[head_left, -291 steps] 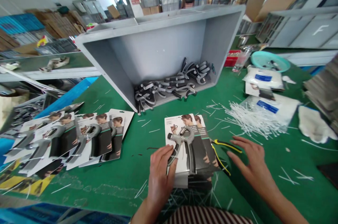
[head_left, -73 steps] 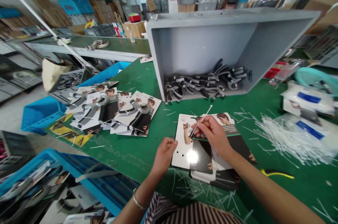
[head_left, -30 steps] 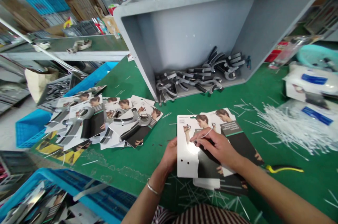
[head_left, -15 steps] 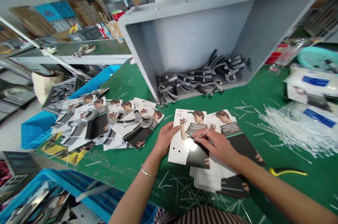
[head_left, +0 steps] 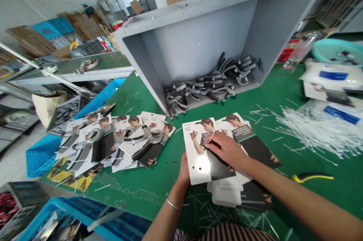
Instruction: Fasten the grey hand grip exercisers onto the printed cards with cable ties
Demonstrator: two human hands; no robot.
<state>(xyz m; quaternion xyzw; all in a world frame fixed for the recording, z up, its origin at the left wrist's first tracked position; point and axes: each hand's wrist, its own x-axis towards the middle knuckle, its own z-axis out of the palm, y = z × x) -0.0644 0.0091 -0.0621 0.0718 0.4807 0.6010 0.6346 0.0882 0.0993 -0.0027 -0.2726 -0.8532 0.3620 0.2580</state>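
A printed card (head_left: 200, 157) with small punched holes lies tilted over a stack of similar cards (head_left: 255, 150). My left hand (head_left: 185, 167) is under the card's left edge, its fingers hidden behind the card. On the card's front, my right hand (head_left: 224, 148) pinches a thin white tie near the upper holes. To the left, cards carrying grey-and-black hand grips (head_left: 147, 140) lie overlapped. A large grey bin (head_left: 195, 52) on its side holds a pile of loose hand grips (head_left: 204, 87).
White ties (head_left: 317, 131) are heaped at the right, near plastic bags (head_left: 326, 76) and a turquoise basin (head_left: 337, 52). Yellow-black pliers (head_left: 312, 176) lie at the lower right. Blue crates (head_left: 93, 210) stand below the table's left edge.
My left hand has slid behind the card, its fingers now out of sight. The card is slightly turned, and my right hand's pinch has shifted up a little. The view has swung slightly.
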